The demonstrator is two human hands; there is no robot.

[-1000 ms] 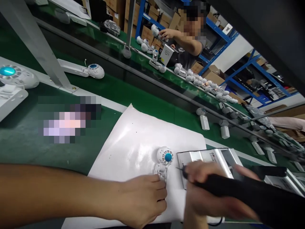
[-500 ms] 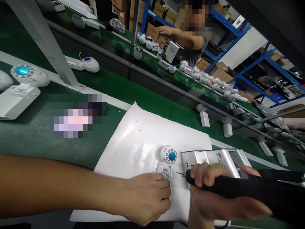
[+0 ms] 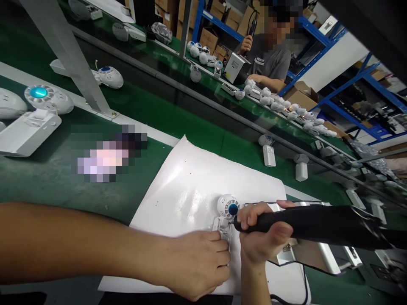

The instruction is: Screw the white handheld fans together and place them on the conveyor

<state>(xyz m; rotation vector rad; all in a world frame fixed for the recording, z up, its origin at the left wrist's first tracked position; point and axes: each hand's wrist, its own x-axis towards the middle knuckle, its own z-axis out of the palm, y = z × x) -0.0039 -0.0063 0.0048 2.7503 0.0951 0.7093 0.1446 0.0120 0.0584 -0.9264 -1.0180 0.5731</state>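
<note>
Down on the white sheet (image 3: pixel 190 186), the small white fan unit (image 3: pixel 227 208) is pinned at its lower body by the left hand (image 3: pixel 193 264), whose fingers are curled and pressed onto it, seemingly so that it cannot turn or slide under the tool. The right hand (image 3: pixel 260 237) is wrapped closed around the black electric screwdriver (image 3: pixel 305 220), which is held nearly level with its tip brought to the fan's neck just below the blue hub; whether the bit is seated in a screw cannot be told. A silver metal box (image 3: pixel 305 254) lies under the right wrist, partly hidden by the tool. The sheet appears to be laid over the green bench (image 3: pixel 38 182) as a clean working surface. Further white fan units (image 3: pixel 41 99) are set out at the left within reach, and more are spaced along the conveyor (image 3: pixel 178 114). Beyond it, another person (image 3: pixel 270 59) is seated at a similar station.
</note>
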